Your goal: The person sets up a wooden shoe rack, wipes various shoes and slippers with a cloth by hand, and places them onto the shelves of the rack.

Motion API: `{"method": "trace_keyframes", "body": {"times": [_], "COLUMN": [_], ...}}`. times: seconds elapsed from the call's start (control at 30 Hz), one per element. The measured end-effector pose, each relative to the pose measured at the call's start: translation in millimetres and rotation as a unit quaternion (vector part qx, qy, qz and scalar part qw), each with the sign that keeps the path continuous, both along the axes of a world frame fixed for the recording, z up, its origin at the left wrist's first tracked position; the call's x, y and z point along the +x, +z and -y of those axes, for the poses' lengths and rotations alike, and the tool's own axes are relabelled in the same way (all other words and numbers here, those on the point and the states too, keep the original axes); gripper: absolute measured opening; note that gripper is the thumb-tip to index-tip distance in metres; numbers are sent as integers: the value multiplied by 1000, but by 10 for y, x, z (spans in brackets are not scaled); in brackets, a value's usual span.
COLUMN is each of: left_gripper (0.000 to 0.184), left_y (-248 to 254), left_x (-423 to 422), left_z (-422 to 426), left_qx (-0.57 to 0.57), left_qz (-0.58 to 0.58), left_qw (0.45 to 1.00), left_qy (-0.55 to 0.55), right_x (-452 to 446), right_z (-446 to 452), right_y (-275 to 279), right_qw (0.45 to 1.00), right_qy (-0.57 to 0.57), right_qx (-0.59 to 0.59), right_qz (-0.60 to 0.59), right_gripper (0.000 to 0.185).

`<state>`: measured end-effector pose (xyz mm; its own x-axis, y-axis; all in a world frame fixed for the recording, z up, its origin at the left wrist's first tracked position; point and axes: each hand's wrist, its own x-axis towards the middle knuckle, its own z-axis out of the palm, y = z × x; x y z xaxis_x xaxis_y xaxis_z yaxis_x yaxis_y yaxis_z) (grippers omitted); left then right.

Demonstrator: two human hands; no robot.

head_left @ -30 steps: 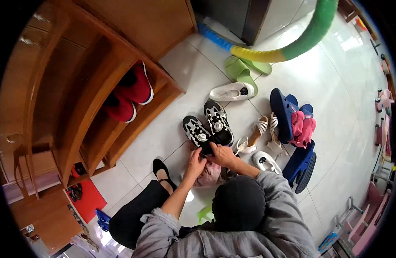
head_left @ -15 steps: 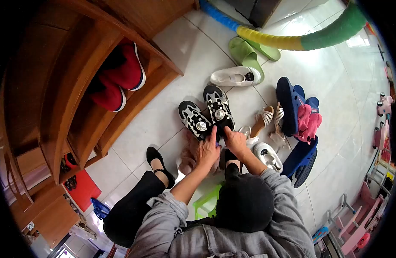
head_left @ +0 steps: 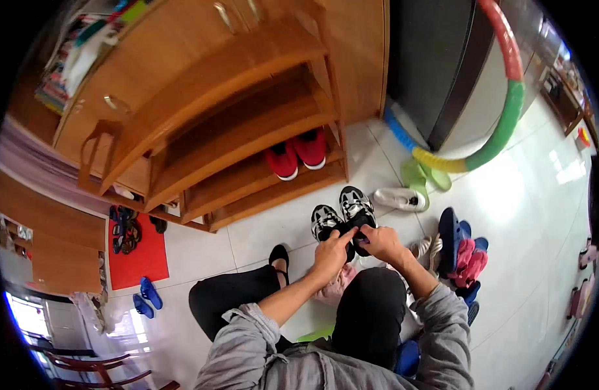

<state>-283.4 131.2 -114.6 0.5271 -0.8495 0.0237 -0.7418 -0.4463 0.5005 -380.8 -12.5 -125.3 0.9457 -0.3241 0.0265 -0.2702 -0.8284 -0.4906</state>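
Black-and-white sneakers [head_left: 357, 205] — gripped at the heels
Left hand [head_left: 330, 257] and right hand [head_left: 382, 242] grasp them — red shoes [head_left: 310, 148] ahead-left of both, white slip-on [head_left: 413, 199] ahead-right.

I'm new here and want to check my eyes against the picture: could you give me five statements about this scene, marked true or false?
1. The left hand and right hand are both at the black-and-white sneakers. True.
2. The red shoes with white soles lie on the floor. False: they stand on a shelf of the brown wooden rack.
3. The bright blue slippers lie beside the flat red mat. True.
4. The curved, tube-like hoop is all one colour. False: red, green, yellow and blue sections show.
5. The light green slippers are beside the red mat. False: they are by the white slip-on shoe.
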Motion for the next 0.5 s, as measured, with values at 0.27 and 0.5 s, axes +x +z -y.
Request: {"method": "trace_keyframes", "body": {"times": [0.27,0.5], "left_gripper": [47,40], "left_y": [1906,2971], "left_x": [254,837], "left_z": [-542,-331], "left_qx": [-208,-336], "left_qz": [162,306], "left_qw": [964,889], "left_qy": [-28,46], "right_x": [177,938], "right_z": [-502,-405], "right_y": [2096,3199], "right_qw": [974,928], "right_qy": [5,-40], "right_qx": [-145,-195], "right_qz": [174,316], "right_gripper": [23,19]}}
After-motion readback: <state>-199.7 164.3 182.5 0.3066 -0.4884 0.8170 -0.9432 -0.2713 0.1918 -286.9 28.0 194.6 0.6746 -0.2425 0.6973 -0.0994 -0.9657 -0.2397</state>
